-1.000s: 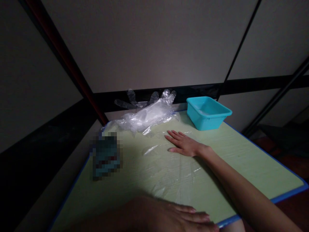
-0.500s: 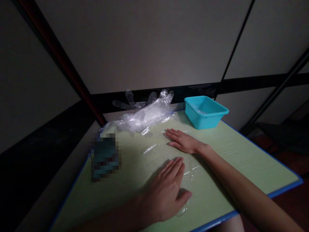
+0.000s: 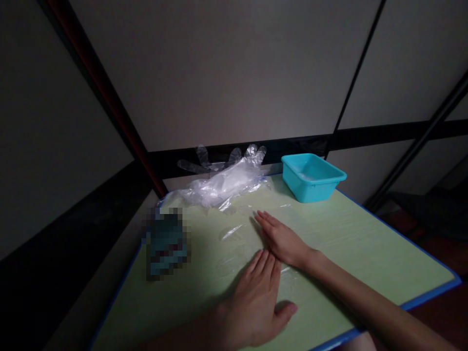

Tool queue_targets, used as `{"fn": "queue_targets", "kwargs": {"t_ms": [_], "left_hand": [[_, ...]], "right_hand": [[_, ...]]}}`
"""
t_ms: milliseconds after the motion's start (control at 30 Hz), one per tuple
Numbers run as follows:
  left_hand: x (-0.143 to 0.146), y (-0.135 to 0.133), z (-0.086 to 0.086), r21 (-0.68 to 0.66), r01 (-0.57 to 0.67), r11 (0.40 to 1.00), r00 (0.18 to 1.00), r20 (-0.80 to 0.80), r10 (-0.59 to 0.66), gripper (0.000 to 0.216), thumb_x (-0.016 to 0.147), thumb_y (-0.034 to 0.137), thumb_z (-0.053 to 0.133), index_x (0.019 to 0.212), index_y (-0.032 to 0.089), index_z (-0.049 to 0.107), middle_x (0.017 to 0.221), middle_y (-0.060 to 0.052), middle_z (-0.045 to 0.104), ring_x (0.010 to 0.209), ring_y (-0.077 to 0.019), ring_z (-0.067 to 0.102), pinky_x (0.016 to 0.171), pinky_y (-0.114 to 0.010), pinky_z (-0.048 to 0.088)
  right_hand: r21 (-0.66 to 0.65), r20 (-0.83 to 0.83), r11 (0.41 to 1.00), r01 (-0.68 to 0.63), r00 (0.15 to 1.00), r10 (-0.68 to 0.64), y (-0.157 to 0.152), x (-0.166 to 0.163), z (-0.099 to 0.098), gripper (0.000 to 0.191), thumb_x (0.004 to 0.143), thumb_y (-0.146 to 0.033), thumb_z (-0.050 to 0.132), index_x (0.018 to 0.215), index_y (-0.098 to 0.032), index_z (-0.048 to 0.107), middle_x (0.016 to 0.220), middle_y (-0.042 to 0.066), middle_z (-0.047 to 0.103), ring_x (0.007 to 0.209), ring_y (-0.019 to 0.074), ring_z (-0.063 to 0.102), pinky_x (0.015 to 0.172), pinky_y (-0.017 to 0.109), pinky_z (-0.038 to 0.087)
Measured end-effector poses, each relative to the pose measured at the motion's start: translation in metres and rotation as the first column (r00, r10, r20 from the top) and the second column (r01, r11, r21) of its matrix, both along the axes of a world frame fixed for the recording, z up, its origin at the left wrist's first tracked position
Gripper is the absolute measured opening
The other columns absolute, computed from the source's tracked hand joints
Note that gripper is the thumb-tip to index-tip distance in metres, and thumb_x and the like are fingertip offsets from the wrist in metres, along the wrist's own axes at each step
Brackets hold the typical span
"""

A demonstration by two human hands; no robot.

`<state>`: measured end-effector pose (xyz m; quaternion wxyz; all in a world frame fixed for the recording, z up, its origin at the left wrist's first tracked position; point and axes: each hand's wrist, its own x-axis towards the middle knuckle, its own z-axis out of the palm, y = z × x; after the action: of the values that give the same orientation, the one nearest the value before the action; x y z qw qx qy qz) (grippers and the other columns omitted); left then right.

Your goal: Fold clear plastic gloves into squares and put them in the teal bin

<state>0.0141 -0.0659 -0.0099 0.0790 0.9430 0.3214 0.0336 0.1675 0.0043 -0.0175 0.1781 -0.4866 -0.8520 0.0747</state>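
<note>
A thin, clear plastic glove (image 3: 233, 233) lies flat on the green tabletop (image 3: 347, 234), its outline faint and partly covered by my hands. My left hand (image 3: 258, 300) rests palm down over its near part, fingers stretched out and thumb apart. Just beyond, my right hand (image 3: 283, 240) is tilted toward its little-finger edge, with straight fingers pointing to the far left. Its lower edge meets the left fingertips. Neither hand grasps anything. A crumpled heap of clear plastic gloves (image 3: 223, 185) sits at the table's far edge.
Beyond my right hand, a turquoise plastic basin (image 3: 312, 178) stands at the far right corner. A blurred-out dark teal item (image 3: 167, 246) is on the left side. Blue trim (image 3: 433, 290) edges the table, and pale panels (image 3: 237, 73) rise behind it.
My right hand has come nearer to my left hand and rolled from palm down toward its edge. The left hand stays flat. The whole view has shifted slightly.
</note>
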Motion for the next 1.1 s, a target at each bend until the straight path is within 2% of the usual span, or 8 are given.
{"fn": "queue_targets", "kwargs": {"t_ms": [233,500,633,700,800,933,1000,1100], "left_hand": [[-0.001,0.0,0.001,0.018,0.017,1.0,0.999,0.031,-0.018,0.071,0.084,0.054,0.024,0.134,0.005,0.014,0.141,-0.015,0.006,0.129,-0.0258,0.001,0.106,-0.037,0.01],[-0.003,0.001,0.003,-0.015,0.029,0.999,0.999,-0.012,-0.03,0.074,0.084,0.054,0.026,0.135,0.005,0.007,0.141,-0.014,-0.004,0.129,-0.0263,-0.004,0.106,-0.039,0.01],[-0.003,0.0,0.007,-0.025,0.034,0.999,0.999,0.005,-0.034,0.077,0.082,0.056,0.027,0.135,0.005,0.004,0.141,-0.014,-0.005,0.129,-0.0258,-0.006,0.106,-0.039,0.009],[-0.003,0.002,0.007,-0.025,0.048,0.999,0.999,0.019,-0.047,0.078,0.082,0.058,0.026,0.135,0.006,0.004,0.141,-0.014,-0.005,0.129,-0.0258,-0.006,0.106,-0.039,0.01],[-0.003,0.007,-0.001,0.006,0.083,0.996,0.996,0.026,-0.084,0.08,0.08,0.059,0.028,0.135,0.005,0.005,0.141,-0.016,-0.002,0.128,-0.0276,-0.005,0.105,-0.043,0.009],[-0.003,0.013,-0.014,0.032,0.108,0.994,0.994,-0.009,-0.108,0.056,0.089,0.037,0.02,0.135,0.007,0.008,0.14,-0.015,0.006,0.129,-0.0253,-0.001,0.104,-0.043,0.012],[-0.004,0.013,-0.01,0.039,0.115,0.993,0.993,-0.021,-0.114,0.051,0.09,0.029,0.018,0.135,0.008,0.01,0.14,-0.014,0.009,0.129,-0.0233,0.002,0.104,-0.042,0.013],[-0.006,0.018,0.013,0.073,0.099,0.992,0.995,-0.007,-0.099,0.064,0.086,0.043,0.028,0.135,0.006,0.01,0.141,-0.014,0.008,0.129,-0.0239,0.004,0.105,-0.04,0.015]], "right_hand": [[-0.029,0.146,0.995,0.097,0.985,-0.092,-0.01,0.037,-0.004,0.057,0.088,-0.048,0.022,0.133,-0.015,0.028,0.14,0.01,0.021,0.128,0.0229,0.016,0.102,0.041,0.02],[-0.024,0.216,0.973,0.229,0.952,-0.219,0.007,0.098,-0.015,0.066,0.085,-0.056,0.019,0.135,-0.013,0.02,0.14,0.011,0.016,0.128,0.0221,0.011,0.102,0.044,0.019],[0.018,0.173,0.978,0.206,0.963,-0.206,0.017,0.084,-0.005,0.072,0.084,-0.057,0.021,0.134,-0.004,0.022,0.139,0.017,0.018,0.128,0.0234,0.014,0.103,0.042,0.02],[0.038,0.144,0.989,0.145,0.978,-0.149,0.025,0.066,0.002,0.074,0.084,-0.056,0.021,0.132,0.001,0.023,0.138,0.02,0.018,0.128,0.0233,0.014,0.104,0.039,0.018],[0.03,0.115,0.999,0.037,0.993,-0.04,0.037,0.036,0.007,0.071,0.085,-0.054,0.022,0.133,-0.001,0.023,0.138,0.018,0.02,0.128,0.0231,0.015,0.104,0.038,0.019],[-0.001,0.102,1.0,-0.026,0.994,0.026,0.045,0.016,-0.001,0.068,0.086,-0.053,0.022,0.133,-0.004,0.024,0.138,0.016,0.022,0.127,0.0236,0.017,0.103,0.04,0.02],[-0.004,0.088,1.0,-0.03,0.996,0.031,0.045,0.015,-0.005,0.066,0.086,-0.052,0.023,0.133,-0.007,0.025,0.138,0.014,0.023,0.127,0.0233,0.018,0.103,0.041,0.021],[0.011,0.07,1.0,-0.012,0.997,0.011,0.044,0.017,-0.006,0.06,0.087,-0.047,0.023,0.133,-0.008,0.026,0.138,0.013,0.024,0.127,0.022,0.018,0.103,0.04,0.019]]}}
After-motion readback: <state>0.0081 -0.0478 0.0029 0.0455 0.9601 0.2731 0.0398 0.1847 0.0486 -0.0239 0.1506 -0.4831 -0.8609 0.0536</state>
